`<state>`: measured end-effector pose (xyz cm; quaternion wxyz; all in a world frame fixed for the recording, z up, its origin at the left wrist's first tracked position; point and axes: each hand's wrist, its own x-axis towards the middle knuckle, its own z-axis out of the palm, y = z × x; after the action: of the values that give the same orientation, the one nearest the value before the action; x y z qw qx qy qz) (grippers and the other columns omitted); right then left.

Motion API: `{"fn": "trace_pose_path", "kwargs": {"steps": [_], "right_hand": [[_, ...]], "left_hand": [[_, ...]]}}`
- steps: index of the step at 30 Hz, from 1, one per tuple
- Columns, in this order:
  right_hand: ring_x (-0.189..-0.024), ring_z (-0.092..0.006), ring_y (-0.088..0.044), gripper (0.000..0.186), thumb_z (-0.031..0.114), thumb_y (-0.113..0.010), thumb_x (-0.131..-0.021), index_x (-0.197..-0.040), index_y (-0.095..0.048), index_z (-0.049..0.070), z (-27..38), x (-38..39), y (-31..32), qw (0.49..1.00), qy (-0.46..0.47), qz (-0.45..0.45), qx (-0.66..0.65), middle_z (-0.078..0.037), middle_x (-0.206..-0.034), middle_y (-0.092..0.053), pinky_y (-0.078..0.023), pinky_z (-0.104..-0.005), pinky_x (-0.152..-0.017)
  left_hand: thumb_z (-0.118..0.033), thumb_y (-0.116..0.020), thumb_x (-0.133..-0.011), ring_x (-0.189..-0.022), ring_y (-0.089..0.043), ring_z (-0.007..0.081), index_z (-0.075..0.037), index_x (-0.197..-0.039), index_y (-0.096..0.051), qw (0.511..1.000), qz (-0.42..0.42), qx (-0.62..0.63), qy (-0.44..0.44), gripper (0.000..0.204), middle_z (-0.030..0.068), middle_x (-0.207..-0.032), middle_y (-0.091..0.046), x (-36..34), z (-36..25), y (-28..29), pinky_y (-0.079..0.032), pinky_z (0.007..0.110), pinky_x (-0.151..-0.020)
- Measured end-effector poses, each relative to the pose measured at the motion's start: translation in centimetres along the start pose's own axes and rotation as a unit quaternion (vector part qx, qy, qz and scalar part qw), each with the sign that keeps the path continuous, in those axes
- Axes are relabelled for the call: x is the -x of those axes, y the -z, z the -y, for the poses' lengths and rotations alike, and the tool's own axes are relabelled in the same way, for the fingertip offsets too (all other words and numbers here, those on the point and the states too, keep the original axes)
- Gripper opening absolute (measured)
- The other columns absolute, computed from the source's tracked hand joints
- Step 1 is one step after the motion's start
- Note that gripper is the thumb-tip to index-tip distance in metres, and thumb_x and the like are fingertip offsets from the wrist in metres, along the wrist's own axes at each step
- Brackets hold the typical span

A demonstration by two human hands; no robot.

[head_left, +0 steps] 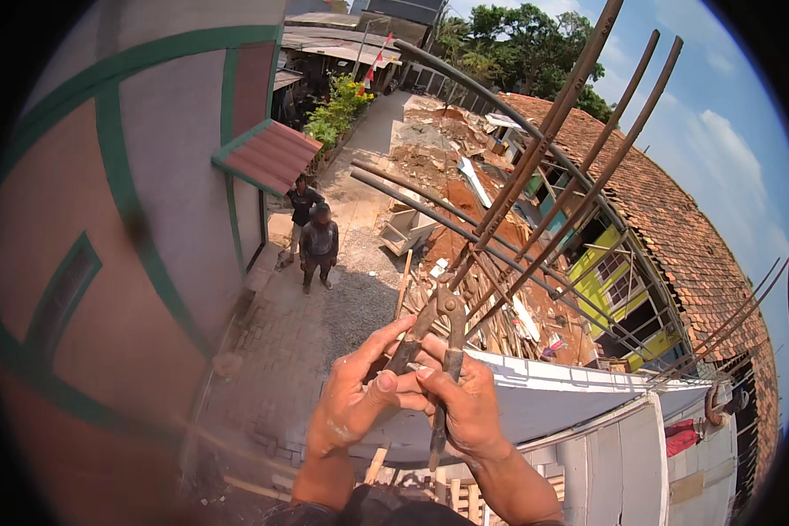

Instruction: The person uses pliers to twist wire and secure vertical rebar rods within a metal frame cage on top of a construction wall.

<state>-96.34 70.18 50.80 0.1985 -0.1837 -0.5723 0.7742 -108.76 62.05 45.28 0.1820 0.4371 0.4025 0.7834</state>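
Note:
My left hand (352,394) is closed around one handle of a pair of worn metal pincers (448,307). My right hand (470,405) grips the other handle, which runs down past its fingers. Both hands are close together, with fingertips almost meeting between the handles. The head of the pincers points up and away from me, at the spot where several rusty steel bars (535,131) cross. Whether the jaws bite on a tie wire there is too small to tell. Two bars (412,197) reach out to the left from that crossing.
Below stand two people (320,241) on the paved lane beside a pink and green building (175,131). Rubble and timber (517,307) lie beyond the bars. A white-edged wall (543,373) runs under my hands. Another person (719,408) is at the lower right, near tiled roofs (675,228).

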Motion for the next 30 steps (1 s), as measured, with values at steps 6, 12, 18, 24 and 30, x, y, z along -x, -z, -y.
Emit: {"fn": "trace_pose_path", "kwargs": {"steps": [6, 12, 18, 24, 30], "right_hand": [[-0.12, -0.0328, -0.064, 0.052, -0.005, -0.043, -0.097, -0.147, -0.034, -0.011, -2.5, -3.1, -2.8, 0.982, 0.094, -0.09, -0.136, -0.025, -0.147, -0.046, -0.061, -0.0333, -0.089], [-0.125, -0.0322, -0.058, 0.06, -0.004, -0.042, -0.089, -0.147, -0.029, -0.008, -2.5, -6.0, -5.8, 0.957, 0.186, -0.051, -0.217, -0.02, -0.141, -0.047, -0.048, -0.0472, -0.108], [-0.092, -0.0199, -0.067, 0.021, 0.015, -0.051, -0.103, -0.118, -0.054, 0.001, -5.1, -9.3, -5.9, 0.943, 0.206, -0.143, -0.217, -0.01, -0.102, -0.065, -0.056, -0.0346, -0.081], [-0.068, -0.0057, -0.051, 0.038, 0.037, -0.051, -0.108, -0.089, -0.064, 0.007, -3.3, -9.5, -8.7, 0.924, 0.236, -0.28, -0.112, 0.002, -0.077, -0.058, -0.04, -0.0223, -0.062], [-0.076, -0.0083, -0.056, 0.045, 0.042, -0.048, -0.108, -0.092, -0.064, 0.003, -2.0, -10.4, -10.6, 0.903, 0.25, -0.26, -0.234, -0.001, -0.084, -0.061, -0.046, -0.0241, -0.07]], "left_hand": [[-0.021, -0.068, -0.091, -0.086, -0.071, 0.0376, -0.012, -0.131, -0.067, 0.941, 0.035, -0.337, 0.03, 0.041, 0.0195, -0.105, -0.072, -3.1, -2.6, 4.1, -0.056, 0.039, -0.073], [-0.013, -0.062, -0.098, -0.07, -0.074, 0.0185, 0.0, -0.132, -0.063, 0.952, 0.139, -0.263, -0.074, 0.036, 0.0155, -0.088, -0.075, -8.1, -2.3, 6.6, -0.056, 0.029, -0.065], [-0.018, -0.07, -0.092, -0.068, -0.072, 0.0153, 0.002, -0.124, -0.068, 0.924, 0.171, -0.302, -0.162, 0.038, 0.0145, -0.082, -0.075, -10.3, -3.5, 7.1, -0.056, 0.029, -0.065], [-0.035, -0.062, -0.1, -0.068, -0.067, 0.0142, 0.004, -0.128, -0.065, 0.941, 0.188, -0.274, -0.069, 0.048, 0.0119, -0.076, -0.072, -10.2, -4.3, 7.6, -0.052, 0.028, -0.065], [-0.043, -0.052, -0.103, -0.064, -0.064, 0.0135, 0.003, -0.137, -0.057, 0.947, 0.13, -0.288, -0.053, 0.057, 0.0092, -0.067, -0.066, -9.3, -6.3, 6.7, -0.048, 0.029, -0.061]]}}
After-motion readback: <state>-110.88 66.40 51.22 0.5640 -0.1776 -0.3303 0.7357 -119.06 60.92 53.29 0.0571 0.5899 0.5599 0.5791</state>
